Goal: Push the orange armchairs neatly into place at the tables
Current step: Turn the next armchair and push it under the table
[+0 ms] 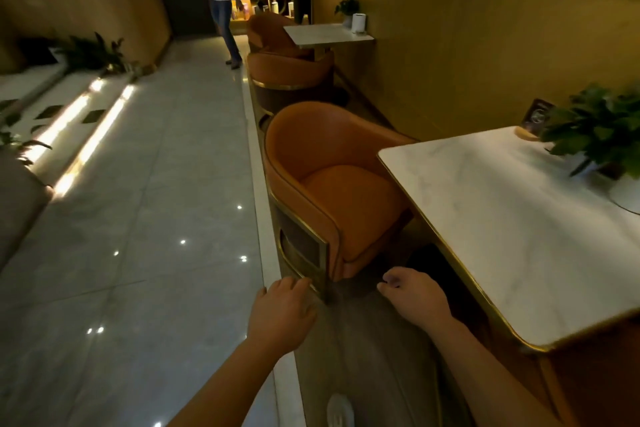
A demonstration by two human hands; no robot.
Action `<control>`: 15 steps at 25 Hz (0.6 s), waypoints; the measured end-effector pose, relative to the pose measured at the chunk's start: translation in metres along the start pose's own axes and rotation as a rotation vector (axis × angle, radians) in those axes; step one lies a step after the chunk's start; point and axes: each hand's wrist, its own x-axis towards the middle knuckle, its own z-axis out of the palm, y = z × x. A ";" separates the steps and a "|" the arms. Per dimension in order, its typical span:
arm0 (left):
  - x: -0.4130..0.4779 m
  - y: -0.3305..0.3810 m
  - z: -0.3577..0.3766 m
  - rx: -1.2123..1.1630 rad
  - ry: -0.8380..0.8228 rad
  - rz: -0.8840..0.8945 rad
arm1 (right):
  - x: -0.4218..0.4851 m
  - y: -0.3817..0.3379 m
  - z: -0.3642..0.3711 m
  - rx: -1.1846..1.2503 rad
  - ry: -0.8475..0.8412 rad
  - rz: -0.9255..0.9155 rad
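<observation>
An orange armchair [332,184] with a gold-trimmed frame stands beside the near white marble table [512,229], its seat facing the table's far-left edge. My left hand [282,314] is low, fingers apart, by the chair's near front gold leg; whether it touches is unclear. My right hand [412,298] hovers with curled fingers just in front of the seat, holding nothing. Two more orange armchairs [291,74] [268,31] sit at a far table [327,35].
A potted plant [602,135] and a small sign stand on the near table. A person [220,0] stands in the tiled aisle at the back. A lit planter ledge [69,121] runs along the left. A yellow wall [485,28] bounds the right.
</observation>
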 end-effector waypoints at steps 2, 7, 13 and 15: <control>0.041 -0.014 -0.011 0.028 -0.002 -0.004 | 0.043 -0.017 -0.003 0.007 -0.015 -0.020; 0.174 -0.051 -0.039 0.052 -0.015 -0.021 | 0.175 -0.060 -0.011 0.031 -0.069 -0.003; 0.304 -0.104 -0.062 0.045 -0.051 0.056 | 0.283 -0.105 0.001 0.029 -0.078 0.043; 0.352 -0.131 -0.070 0.031 -0.079 0.111 | 0.315 -0.125 0.015 0.045 -0.064 0.089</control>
